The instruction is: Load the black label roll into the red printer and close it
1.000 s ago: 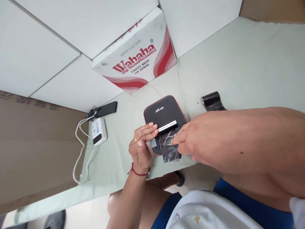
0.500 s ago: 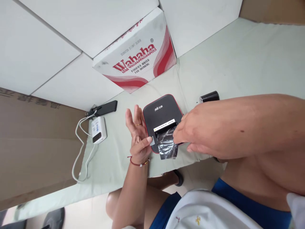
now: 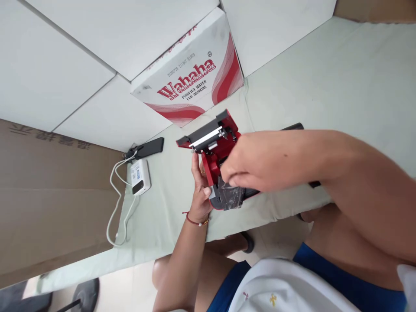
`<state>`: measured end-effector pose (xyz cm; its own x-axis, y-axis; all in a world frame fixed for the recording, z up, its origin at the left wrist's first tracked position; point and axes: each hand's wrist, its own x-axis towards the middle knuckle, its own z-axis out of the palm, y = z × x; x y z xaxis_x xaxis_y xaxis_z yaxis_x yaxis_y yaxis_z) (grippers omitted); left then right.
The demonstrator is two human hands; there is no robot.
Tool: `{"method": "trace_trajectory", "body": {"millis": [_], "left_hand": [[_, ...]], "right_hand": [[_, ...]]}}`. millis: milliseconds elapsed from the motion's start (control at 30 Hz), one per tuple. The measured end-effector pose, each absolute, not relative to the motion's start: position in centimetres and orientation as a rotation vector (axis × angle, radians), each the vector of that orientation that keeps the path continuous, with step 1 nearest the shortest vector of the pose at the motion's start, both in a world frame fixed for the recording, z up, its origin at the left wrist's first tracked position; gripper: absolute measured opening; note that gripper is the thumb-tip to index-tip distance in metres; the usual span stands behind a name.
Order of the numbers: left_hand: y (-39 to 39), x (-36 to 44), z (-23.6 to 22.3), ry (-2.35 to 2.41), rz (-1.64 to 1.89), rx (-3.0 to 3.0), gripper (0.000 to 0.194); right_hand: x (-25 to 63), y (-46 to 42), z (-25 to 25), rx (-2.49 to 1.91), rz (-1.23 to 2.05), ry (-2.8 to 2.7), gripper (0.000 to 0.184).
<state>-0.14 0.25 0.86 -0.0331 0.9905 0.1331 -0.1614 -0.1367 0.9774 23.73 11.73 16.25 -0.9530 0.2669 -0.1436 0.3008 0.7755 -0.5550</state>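
red-black device (image 3: 212,167) | left hand (image 3: 199,200): at left edge | right hand (image 3: 248,161): over interior

A portable printer (image 3: 212,167) stands with its lid (image 3: 203,131) raised on a pale green tablecloth (image 3: 276,99), showing a red interior. The left hand (image 3: 199,190) is at its side, thumb at a grey button (image 3: 212,192). The right hand (image 3: 247,162) bends over the opening, fingertips by a crinkled black film (image 3: 233,198); whether they grip it is hidden. Beyond stands a Wahaha carton (image 3: 191,82); a white power bank (image 3: 141,177) lies well to the left.
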Motion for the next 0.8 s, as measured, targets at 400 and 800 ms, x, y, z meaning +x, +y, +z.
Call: {"method": "trace_trajectory", "body": {"millis": [400,800], "left_hand": [[0.9,0.5,0.7,1.011,1.452,1.173,0.09],[1.1,0.6,0.8,0.984,1.44,1.163,0.091]], "right_hand": [[19.5,11.8,13.2,0.814,-0.432,2.888,0.033],[20.2,11.9,13.4,0.937,-0.493,2.932,0.021]]}}
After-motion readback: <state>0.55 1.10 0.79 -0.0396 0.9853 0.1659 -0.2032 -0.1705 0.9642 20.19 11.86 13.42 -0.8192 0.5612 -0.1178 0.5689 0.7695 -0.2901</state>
